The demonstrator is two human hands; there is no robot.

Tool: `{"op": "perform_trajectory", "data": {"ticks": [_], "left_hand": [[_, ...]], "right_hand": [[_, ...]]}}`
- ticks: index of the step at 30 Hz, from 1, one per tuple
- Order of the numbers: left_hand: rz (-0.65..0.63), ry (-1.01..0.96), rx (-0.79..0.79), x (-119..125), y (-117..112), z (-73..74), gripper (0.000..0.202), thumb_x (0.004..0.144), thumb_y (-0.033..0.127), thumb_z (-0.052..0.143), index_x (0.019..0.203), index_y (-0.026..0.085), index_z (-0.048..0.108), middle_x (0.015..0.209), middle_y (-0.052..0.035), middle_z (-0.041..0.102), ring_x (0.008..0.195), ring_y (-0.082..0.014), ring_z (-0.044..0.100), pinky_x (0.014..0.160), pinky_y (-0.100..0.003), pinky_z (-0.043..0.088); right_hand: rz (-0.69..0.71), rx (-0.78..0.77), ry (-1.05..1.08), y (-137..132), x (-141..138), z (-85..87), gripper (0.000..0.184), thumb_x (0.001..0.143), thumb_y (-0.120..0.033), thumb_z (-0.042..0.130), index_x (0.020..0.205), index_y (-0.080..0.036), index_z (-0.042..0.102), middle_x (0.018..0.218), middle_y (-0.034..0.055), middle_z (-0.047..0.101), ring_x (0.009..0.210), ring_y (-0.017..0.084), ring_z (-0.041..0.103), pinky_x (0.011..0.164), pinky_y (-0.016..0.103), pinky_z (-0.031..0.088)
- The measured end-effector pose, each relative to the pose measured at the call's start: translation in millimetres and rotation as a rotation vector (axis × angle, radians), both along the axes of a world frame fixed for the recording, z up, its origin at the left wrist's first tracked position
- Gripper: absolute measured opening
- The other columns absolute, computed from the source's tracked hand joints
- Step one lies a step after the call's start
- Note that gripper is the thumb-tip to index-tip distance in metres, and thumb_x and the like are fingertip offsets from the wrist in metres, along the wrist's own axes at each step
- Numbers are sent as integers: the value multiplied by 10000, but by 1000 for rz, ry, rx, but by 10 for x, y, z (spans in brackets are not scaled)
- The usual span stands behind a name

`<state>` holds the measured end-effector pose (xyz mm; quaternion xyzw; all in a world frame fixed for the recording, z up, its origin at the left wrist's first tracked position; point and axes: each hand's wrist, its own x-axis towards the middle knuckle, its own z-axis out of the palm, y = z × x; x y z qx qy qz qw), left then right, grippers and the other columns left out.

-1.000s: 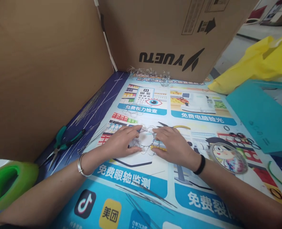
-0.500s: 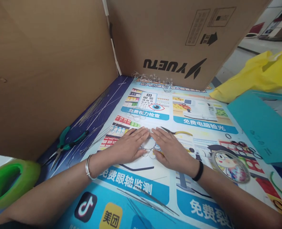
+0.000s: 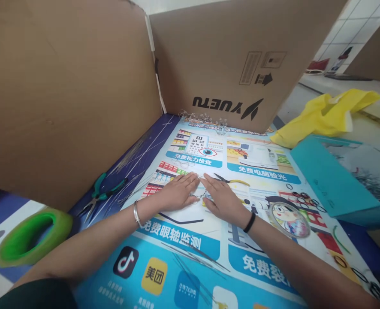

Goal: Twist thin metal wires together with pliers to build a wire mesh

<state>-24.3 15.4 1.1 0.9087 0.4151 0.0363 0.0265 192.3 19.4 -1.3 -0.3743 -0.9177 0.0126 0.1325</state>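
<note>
The sheet (image 3: 209, 226) is smooth and printed; the wirework (image 3: 203, 195) near its middle looks like thin metal. Matt brown cardboard (image 3: 193, 56) stands along its far edge. Off the left edge, the pliers (image 3: 96, 198) have metal noses (image 3: 88, 210) and smooth, plastic-looking handles (image 3: 114, 189), and the tape (image 3: 63, 229) is glossy and translucent. At the right edge, the box (image 3: 328, 184) looks like matt card. By the far right corner, the yellow bundle (image 3: 323, 116) is matt and creased. The bangle (image 3: 136, 214) is polished metal.

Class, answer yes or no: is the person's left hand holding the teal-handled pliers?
No: the teal-handled pliers lie near the foot of the left cardboard wall, apart from the left hand.
</note>
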Motion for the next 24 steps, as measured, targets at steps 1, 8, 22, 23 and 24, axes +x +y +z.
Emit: {"op": "perform_trajectory", "data": {"ticks": [1,8,22,23,24], "left_hand": [[6,-3,3,23,47,4,677,919,541,239,1424,89,229,1495,-170,217,1397,-259,154,1120,-390,148],[48,-112,5,200,407,95,591,920,486,301,1378,114,340,1466,-153,306,1379,-252,222,1106,-423,202],[193,-387,53,-114,326,257,427,926,381,347,1229,152,544,1348,-114,495,1289,-219,411,1069,-411,331],[200,-391,55,-129,261,272,422,923,384,358,1209,149,560,1338,-118,504,1282,-224,420,1067,-415,334],[208,-399,59,-145,189,294,412,917,384,373,1184,147,578,1327,-120,516,1271,-229,434,1064,-417,340]], "right_hand": [[-23,12,37,6,2,5,566,859,-311,419,1380,-101,355,1458,167,310,1284,252,364,998,437,349],[-103,150,453,5,72,-3,377,875,-274,408,1229,-192,504,1308,121,506,1173,230,475,957,442,389],[-402,71,472,180,176,-72,290,806,-184,403,949,-180,655,1075,86,626,1045,223,511,917,383,396],[-417,57,437,184,175,-77,294,794,-183,415,949,-173,664,1076,90,627,1034,233,511,907,387,396],[-431,43,402,185,173,-80,305,786,-179,421,960,-167,671,1078,96,626,1027,243,510,896,392,396]]}}
